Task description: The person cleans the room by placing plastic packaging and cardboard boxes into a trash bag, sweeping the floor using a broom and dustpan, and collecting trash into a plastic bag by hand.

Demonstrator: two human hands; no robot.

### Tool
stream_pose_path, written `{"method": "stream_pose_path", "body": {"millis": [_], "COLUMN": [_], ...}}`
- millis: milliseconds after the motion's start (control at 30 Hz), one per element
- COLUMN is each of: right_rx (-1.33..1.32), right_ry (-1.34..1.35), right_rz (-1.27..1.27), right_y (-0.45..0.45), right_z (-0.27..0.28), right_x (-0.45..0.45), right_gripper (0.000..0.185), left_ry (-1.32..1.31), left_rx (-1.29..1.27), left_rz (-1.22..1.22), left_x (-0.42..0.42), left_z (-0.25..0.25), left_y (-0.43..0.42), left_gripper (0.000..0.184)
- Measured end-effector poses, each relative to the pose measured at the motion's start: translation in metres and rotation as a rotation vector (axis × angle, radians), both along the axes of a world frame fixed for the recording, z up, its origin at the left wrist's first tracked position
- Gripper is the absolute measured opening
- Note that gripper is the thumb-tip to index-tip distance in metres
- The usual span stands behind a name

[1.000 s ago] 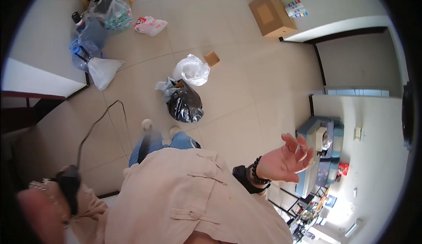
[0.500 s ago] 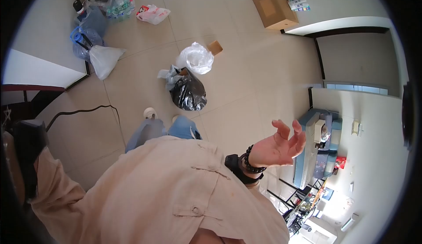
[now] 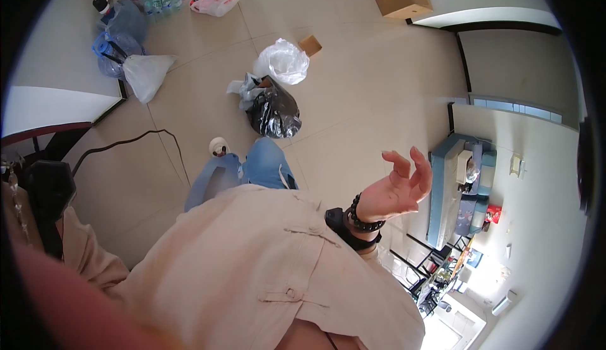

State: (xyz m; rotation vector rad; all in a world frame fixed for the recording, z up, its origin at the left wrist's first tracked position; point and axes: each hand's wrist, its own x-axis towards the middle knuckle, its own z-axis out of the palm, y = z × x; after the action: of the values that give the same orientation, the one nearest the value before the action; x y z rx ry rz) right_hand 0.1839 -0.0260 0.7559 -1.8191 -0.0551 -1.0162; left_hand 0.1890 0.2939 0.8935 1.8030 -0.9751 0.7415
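The black plastic bag (image 3: 276, 111) lies on the floor (image 3: 366, 91), the translucent plastic bag (image 3: 284, 62) just beyond it. To its right, nearer, the right hand (image 3: 394, 189) is empty, fingers loosely bent; the left hand (image 3: 66, 299) is too blurred to tell.

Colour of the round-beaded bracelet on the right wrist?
The round-beaded bracelet is black. It shows best in the head view.

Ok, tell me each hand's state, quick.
Left hand: badly blurred, grip cannot be told.
Right hand: open and empty, fingers loosely curled.
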Motion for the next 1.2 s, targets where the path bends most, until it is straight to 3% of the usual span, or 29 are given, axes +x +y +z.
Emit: {"method": "stream_pose_path", "body": {"millis": [400, 467, 567, 600, 633, 700, 833, 933, 967, 1000, 1033, 1067, 1167, 1200], "right_rx": [-0.042, -0.004, 0.007, -0.002, 0.004, -0.005, 0.071, 0.159, 0.211, 0.226, 0.264, 0.3, 0.413, 0.422], "right_ry": [0.119, 0.168, 0.309, 0.392, 0.403, 0.491, 0.671, 0.817, 0.882, 0.893, 0.951, 1.011, 1.139, 1.139], "right_rz": [0.04, 0.06, 0.105, 0.121, 0.11, 0.181, 0.173, 0.033, -0.03, -0.053, -0.138, -0.222, -0.346, -0.363], "right_y": [-0.067, -0.087, -0.111, -0.116, -0.121, -0.13, -0.134, -0.133, -0.131, -0.127, -0.122, -0.118, -0.095, -0.087], "right_z": [-0.015, -0.023, -0.039, -0.046, -0.053, -0.066, -0.094, -0.13, -0.138, -0.147, -0.156, -0.165, -0.195, -0.203], "right_x": [0.05, 0.06, 0.077, 0.083, 0.087, 0.093, 0.092, 0.082, 0.08, 0.077, 0.073, 0.07, 0.056, 0.053], "right_gripper": [0.064, 0.064, 0.063, 0.063, 0.063, 0.061, 0.06, 0.055, 0.041, 0.041, 0.034, 0.026, 0.018, 0.018], "left_ry": [0.157, 0.172, 0.399, 0.417, 0.428, 0.419, 0.459, 0.967, 1.133, 1.294, 1.481, 1.545, 1.839, 1.839], "left_rx": [0.333, 0.373, 0.237, 0.278, 0.279, 0.128, 0.089, 0.306, 0.389, 0.47, 0.046, -0.028, 0.319, 0.335], "left_rz": [0.197, 0.013, -0.637, -0.739, -0.752, -0.64, -0.697, -0.53, -0.469, -0.399, -0.282, -0.203, 0.104, 0.091], "left_x": [0.068, 0.089, 0.108, 0.114, 0.116, 0.124, 0.18, 0.239, 0.26, 0.279, 0.285, 0.296, 0.319, 0.314], "left_z": [-0.043, -0.042, -0.038, -0.034, -0.038, -0.047, -0.079, -0.155, -0.191, -0.233, -0.312, -0.387, -0.576, -0.634], "left_y": [-0.046, -0.092, -0.173, -0.189, -0.194, -0.205, -0.208, -0.208, -0.207, -0.208, -0.212, -0.21, -0.19, -0.185], "left_gripper": [0.009, 0.009, 0.008, 0.01, 0.01, 0.031, 0.028, 0.023, 0.022, 0.02, 0.023, 0.025, 0.05, 0.05]}}
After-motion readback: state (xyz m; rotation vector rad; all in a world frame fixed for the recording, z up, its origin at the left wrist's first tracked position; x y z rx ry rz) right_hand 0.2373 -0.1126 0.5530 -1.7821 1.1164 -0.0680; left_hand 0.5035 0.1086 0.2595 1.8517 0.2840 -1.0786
